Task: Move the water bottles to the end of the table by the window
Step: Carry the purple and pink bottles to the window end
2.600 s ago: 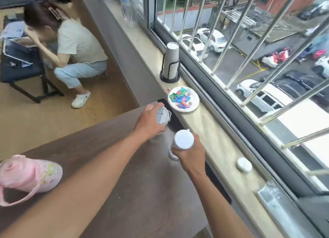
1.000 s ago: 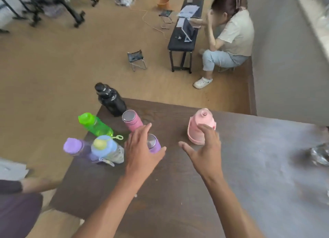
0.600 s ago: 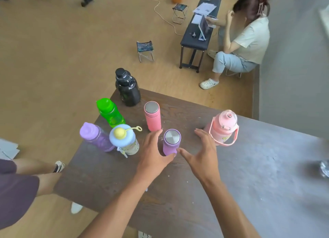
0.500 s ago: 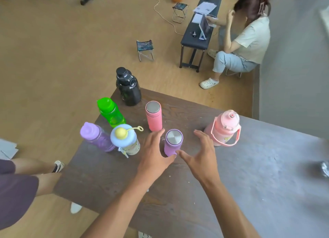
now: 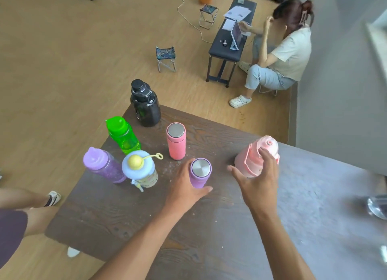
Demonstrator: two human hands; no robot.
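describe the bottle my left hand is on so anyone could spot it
On the dark wooden table, find the bottles at its far left end. The nearest to you, beside the left hand, is the purple flask: short, straight-sided, with a flat silver lid and no spout.

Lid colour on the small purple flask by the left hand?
Silver, brushed metal, on the small purple flask; head view, beside the left hand.

Around the purple flask [image 5: 200, 173] you have bare table [image 5: 209, 227] nearer you and to its right; the pink flask [image 5: 176, 141] stands just behind it, the yellow-knobbed bottle [image 5: 139, 169] crowds its left
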